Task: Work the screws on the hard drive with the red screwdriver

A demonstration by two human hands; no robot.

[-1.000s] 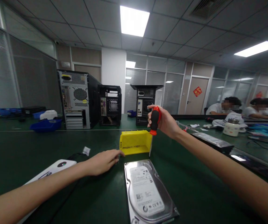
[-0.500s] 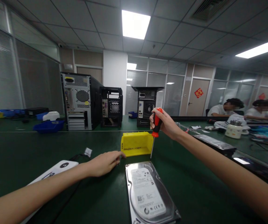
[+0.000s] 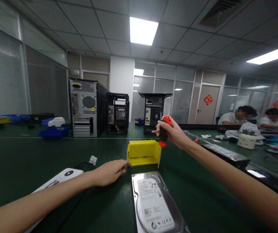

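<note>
A red and black screwdriver is upright in my right hand, its tip just beyond the far end of the hard drive. The silver hard drive lies label up on the green table. Beyond it a yellow bin rests with its opening towards me, small dark pieces inside. My left hand lies low over the table, its fingertips at the bin's lower left corner. Those fingers are bent together, and whether they hold anything is hidden.
Computer cases stand at the back. A white power strip lies beneath my left forearm. Another drive is at the right, near a white jar. Blue bins sit back left. People sit at the far right.
The whole view has shifted slightly, so everything appears a little lower and further right. My right hand still grips the screwdriver, with its fingers slightly shifted on the handle.
</note>
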